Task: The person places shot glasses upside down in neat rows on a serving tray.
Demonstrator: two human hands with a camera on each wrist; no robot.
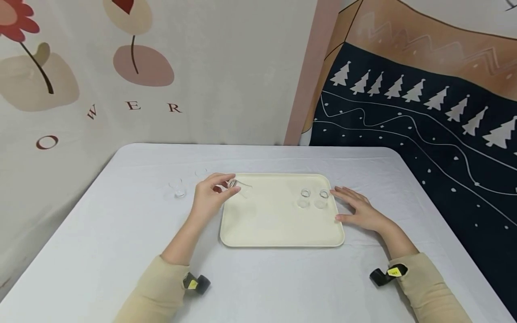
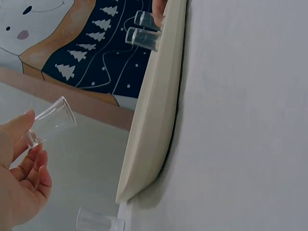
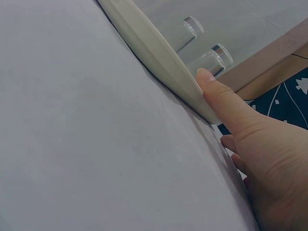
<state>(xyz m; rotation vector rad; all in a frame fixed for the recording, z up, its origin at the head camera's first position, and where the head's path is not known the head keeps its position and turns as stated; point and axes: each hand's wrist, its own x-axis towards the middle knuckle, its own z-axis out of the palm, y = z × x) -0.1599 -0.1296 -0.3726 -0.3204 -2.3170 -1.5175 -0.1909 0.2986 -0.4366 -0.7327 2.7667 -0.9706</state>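
Observation:
My left hand [image 1: 212,194] pinches a clear shot glass [image 2: 54,124] near its thick base, over the back left corner of the cream tray [image 1: 274,226]. The glass is tilted, its wide mouth pointing away from the fingers. At the tray's right edge, my right hand [image 1: 359,211] has its fingers extended, the thumb touching or very near the rim. Two more clear glasses, a left one [image 1: 304,198] and a right one [image 1: 322,199], stand side by side near those fingers. Their thick bases seem to face up.
Left of the tray, a clear glass [image 1: 178,190] stands on the white-covered table [image 1: 278,287]. A faint second one [image 1: 200,172] is farther back, partly hard to make out. Patterned hangings [image 1: 226,89] rise behind the table.

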